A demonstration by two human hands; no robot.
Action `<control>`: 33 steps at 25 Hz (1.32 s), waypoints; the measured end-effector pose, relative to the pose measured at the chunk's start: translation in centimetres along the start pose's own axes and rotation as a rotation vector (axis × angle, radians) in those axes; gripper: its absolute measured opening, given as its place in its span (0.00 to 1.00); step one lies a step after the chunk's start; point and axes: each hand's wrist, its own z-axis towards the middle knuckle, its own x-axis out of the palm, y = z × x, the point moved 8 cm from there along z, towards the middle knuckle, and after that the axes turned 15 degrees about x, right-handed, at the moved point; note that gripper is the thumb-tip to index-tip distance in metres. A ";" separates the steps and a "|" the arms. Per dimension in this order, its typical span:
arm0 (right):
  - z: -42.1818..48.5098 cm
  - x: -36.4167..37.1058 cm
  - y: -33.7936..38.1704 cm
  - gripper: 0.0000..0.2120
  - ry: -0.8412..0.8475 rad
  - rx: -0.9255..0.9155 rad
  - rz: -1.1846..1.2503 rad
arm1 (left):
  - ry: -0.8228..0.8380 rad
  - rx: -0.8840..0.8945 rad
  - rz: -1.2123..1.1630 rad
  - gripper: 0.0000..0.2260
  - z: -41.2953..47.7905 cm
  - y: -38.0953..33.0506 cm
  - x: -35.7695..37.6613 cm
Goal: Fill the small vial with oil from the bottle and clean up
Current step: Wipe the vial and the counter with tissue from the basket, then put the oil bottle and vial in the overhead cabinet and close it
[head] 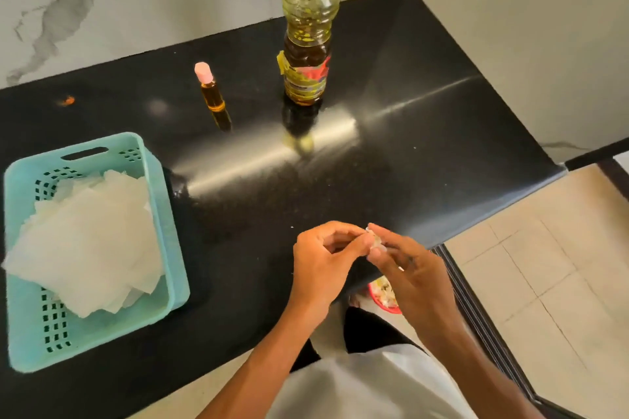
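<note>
Hands met at the black counter's (425,153) near edge, left hand (323,265) and right hand (412,275) both pinching a pale scrap (375,241), while the capped vial (211,92) stood far back, left of the oil bottle (308,44).

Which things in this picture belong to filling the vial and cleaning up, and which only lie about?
Job: small glass vial with pink cap; tall clear plastic oil bottle with red cap; small crumpled whitish scrap, pinched by left hand and right hand; white paper tissues in teal plastic basket.
Lying about: small orange mark on black countertop; red-rimmed container on floor, use unclear.
</note>
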 end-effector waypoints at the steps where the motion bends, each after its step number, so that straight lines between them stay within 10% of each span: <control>1: -0.7 -1.6 -0.5 0.12 -0.102 -0.058 -0.088 | -0.015 -0.066 -0.035 0.07 -0.6 0.5 1.5; 8: -1.3 -15.6 -13.0 0.04 -0.587 0.090 -0.161 | 0.277 -0.364 0.072 0.10 -5.5 6.4 16.0; 22: 9.0 -20.0 -31.9 0.19 -0.334 0.492 -0.290 | 0.051 -0.393 0.273 0.08 -9.5 7.7 17.3; 28: 4.4 -23.4 -15.5 0.08 -0.563 0.208 0.093 | -0.195 0.234 0.490 0.08 -6.4 -11.1 8.8; 33: -1.7 -17.9 20.5 0.05 -0.269 -0.729 0.334 | -0.609 1.099 0.789 0.10 -3.3 -35.2 -1.6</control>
